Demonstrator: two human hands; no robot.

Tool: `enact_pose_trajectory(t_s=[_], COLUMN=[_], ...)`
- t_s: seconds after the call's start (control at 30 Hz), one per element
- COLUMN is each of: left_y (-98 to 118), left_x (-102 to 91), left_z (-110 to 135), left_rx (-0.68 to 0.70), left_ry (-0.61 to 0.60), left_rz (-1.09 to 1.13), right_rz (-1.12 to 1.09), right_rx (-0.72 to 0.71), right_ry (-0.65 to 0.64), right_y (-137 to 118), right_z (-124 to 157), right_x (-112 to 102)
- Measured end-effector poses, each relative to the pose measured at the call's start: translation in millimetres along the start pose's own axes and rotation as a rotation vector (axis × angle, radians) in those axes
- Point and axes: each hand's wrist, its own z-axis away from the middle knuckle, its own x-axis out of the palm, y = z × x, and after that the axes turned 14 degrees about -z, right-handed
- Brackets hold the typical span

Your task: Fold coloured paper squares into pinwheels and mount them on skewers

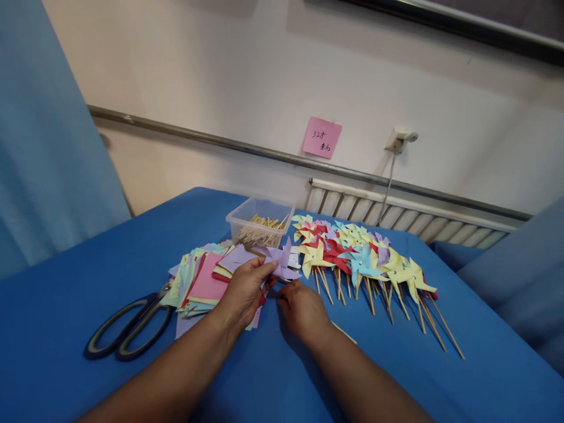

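My left hand (245, 292) pinches a purple paper pinwheel (282, 262) between thumb and fingers, just above the blue table. My right hand (304, 309) is curled beside it, fingers closed at the pinwheel's lower edge; a thin wooden stick (344, 332) pokes out from under the wrist. A stack of coloured paper squares (203, 281) lies under and left of my left hand. A row of finished pinwheels on sticks (365, 264) lies to the right.
Black-handled scissors (127, 326) lie at the left on the blue tablecloth (66, 305). A clear plastic box (261, 226) of wooden sticks stands behind the paper. A wall with a pink note (322, 137), a radiator and a blue curtain lies beyond.
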Motion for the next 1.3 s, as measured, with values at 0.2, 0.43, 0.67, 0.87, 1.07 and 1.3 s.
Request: enact_pose_trajectory(t_s=[0.2, 0.43, 0.67, 0.87, 1.07, 1.3], left_y=[1, 0, 1, 2, 3, 4], left_x=[0.4, 0.2, 1.3, 1.3, 1.4, 2.2], left_z=[0, 0, 1, 2, 2, 4], left_rx=[-0.004, -0.002, 0.005, 0.01, 0.007, 0.013], left_ry=[0.007, 0.013, 0.011, 0.005, 0.006, -0.002], left_rz=[-0.008, -0.023, -0.017, -0.018, -0.015, -0.009], right_rz=[0.027, 0.153, 0.269, 0.28, 0.148, 0.021], right_rx=[0.013, -0.007, -0.059, -0.064, -0.072, -0.069], right_ry=[0.008, 0.02, -0.021, -0.044, -0.044, -0.036], right_y=[0, -5, -7, -13, -8, 5], right_z=[-3, -2, -2, 1, -2, -3], right_x=[1, -2, -5, -10, -7, -3])
